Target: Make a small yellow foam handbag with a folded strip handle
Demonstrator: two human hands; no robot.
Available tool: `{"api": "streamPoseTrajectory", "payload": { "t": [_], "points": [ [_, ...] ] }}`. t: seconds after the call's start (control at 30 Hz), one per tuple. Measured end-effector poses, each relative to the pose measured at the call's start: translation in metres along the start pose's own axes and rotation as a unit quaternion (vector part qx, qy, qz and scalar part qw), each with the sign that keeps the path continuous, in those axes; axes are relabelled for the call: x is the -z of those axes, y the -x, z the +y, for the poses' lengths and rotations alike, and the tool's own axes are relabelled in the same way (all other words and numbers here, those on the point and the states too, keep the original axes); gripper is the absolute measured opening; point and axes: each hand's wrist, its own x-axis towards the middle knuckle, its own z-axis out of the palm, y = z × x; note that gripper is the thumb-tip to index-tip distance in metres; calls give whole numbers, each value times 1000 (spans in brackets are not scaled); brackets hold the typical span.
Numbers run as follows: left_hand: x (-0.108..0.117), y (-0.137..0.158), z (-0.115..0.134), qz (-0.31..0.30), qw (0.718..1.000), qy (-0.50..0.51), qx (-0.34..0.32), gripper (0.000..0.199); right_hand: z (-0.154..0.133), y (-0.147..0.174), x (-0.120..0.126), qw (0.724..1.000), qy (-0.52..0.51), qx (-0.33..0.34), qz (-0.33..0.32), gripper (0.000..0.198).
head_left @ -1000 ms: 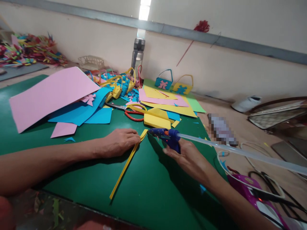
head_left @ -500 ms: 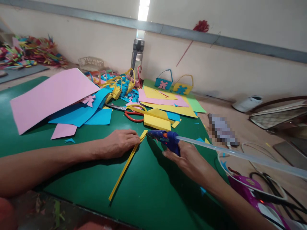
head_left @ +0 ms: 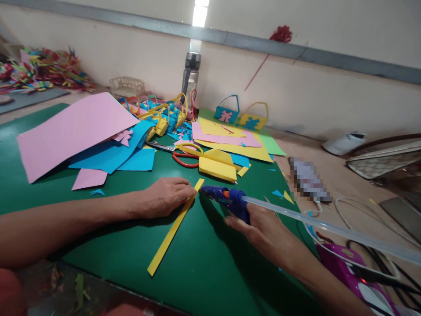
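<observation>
Jutting from the glue gun (head_left: 237,203) is a glue stick (head_left: 309,220).

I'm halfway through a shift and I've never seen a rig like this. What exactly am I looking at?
There is no machine here: these are a person's bare hands, seen from a camera worn on the head, looking forward and down at a green table. The left hand has its fingertips on a yellow strip. The right hand holds a blue glue gun, its tip beside the strip's far end; whether they touch is unclear. A long pale glue stick juts from its back. Beyond the hands lie scissors, a folded yellow piece and a large pink sheet.
</observation>
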Motion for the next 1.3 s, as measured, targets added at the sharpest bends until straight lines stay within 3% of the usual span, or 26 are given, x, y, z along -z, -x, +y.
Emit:
{"api": "streamPoseTrajectory", "payload": {
  "t": [0.17,0.3,0.4,0.57,0.73,0.97,1.3],
  "points": [
    [0,0,1,5,1000,-14,-13,31,1,2,-1,1000,1,1,1,29],
    [1,-2,3,-24,997,7,79,25,-3,5,0,1000,6,1,-1,27],
    [1,-2,4,-29,993,35,110,21,-7,7,0,1000,8,-11,-16,32],
    [-2,0,2,-11,992,63,111,24,-8,11,-3,999,8,-33,-15,32],
    [-3,1,0,-6,991,75,109,27,-9,14,-4,1000,3,-2,-9,27],
    [1,1,0,-18,989,89,117,21,-15,20,-4,999,-11,31,-34,25],
    [5,-2,0,-33,988,96,117,19,-19,29,-6,997,-10,9,-82,30]
  ]
}}
